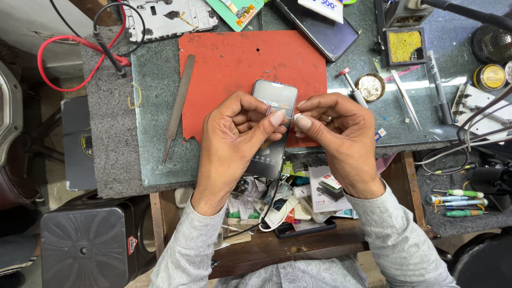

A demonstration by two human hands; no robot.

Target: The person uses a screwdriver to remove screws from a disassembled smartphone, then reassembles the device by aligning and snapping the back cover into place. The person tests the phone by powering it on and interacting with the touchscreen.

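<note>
A black smartphone (pixel 277 98) lies screen-up on an orange-red mat (pixel 234 69), its near end hidden under my hands. My left hand (pixel 237 141) rests over the phone's lower half, thumb and fingers pinching a thin strip or sticker (pixel 273 109) just above the screen. My right hand (pixel 338 133) meets it from the right, fingertips pinched on a small white piece (pixel 296 115) at the strip's end. What the strip is exactly is too small to tell.
A flat metal file (pixel 178 104) lies left of the mat. Tweezers (pixel 406 98), a soldering tip tin (pixel 370 86), a yellow sponge tray (pixel 404 45) and another dark phone (pixel 320 26) sit to the right and back. Red and black probe leads (pixel 101 48) hang at left. An open drawer (pixel 288 202) holds clutter.
</note>
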